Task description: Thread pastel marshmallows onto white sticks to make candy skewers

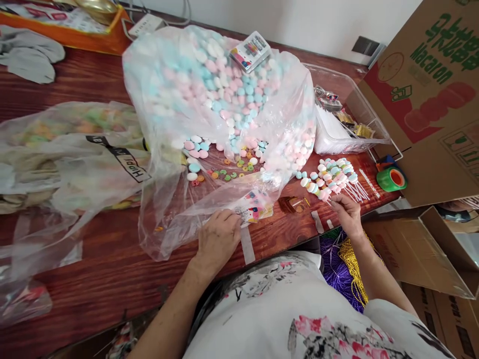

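Item: wooden table [112,259], red-brown, near edge running just in front of the person. Landmark: large clear bag [209,99] of pink, blue and white candies, mouth open toward the near edge, loose candies and small rings spilled inside it. Left hand [219,239], at the bag's near lip, fingers curled down onto a printed card [252,208] lying under the plastic; whether it grips or only presses cannot be told. Right hand [346,212], right of the bag near the table's front edge, fingertips pinched on a candy stick [325,192] at the near end of a pile of finished sticks [335,177]. Beyond the pile, a clear tray [352,119]; right of it, a green tape roll [391,178] at the table's right edge, against a cardboard box [430,89]. Left of the bag, more plastic bags [67,149]. Bare wood lies between the hands and left of the left hand; tape strips [247,245] stick at the front edge.
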Motion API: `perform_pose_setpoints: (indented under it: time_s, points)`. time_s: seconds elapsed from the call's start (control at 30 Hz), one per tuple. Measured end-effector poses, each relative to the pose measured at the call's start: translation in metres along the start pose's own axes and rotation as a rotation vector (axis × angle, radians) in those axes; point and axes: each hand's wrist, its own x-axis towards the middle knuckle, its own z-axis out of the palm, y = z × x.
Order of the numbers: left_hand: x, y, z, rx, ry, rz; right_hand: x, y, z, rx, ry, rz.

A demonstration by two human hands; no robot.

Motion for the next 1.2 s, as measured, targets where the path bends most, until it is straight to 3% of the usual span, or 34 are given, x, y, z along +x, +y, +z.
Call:
perform_pose_setpoints:
  time_s: [0.23, 0.33, 0.57, 0.7, 0.97, 1.2]
  points:
    - [-0.001, -0.006, -0.012, -0.197, 0.151, -0.042, -0.014, -0.030, 0.013, 0.099, -0.026, -0.117]
    - [-0.003, -0.005, -0.019, -0.154, 0.170, -0.053, -0.014, -0.038, 0.018, 0.061, -0.063, -0.184]
    - [-0.002, 0.014, -0.006, 0.211, -0.077, 0.017, -0.016, -0.053, 0.026, -0.155, -0.137, -0.446]
    - [-0.001, 0.016, -0.003, 0.201, -0.080, 0.015, -0.017, -0.056, 0.028, -0.327, -0.109, -0.621]
    - [-0.004, -0.001, 0.005, -0.310, 0.099, -0.097, -0.015, -0.051, 0.029, -0.349, -0.107, -0.672]
    - [-0.005, -0.002, 0.003, -0.635, 0.141, -0.232, -0.017, -0.049, 0.031, -0.228, -0.175, -0.607]
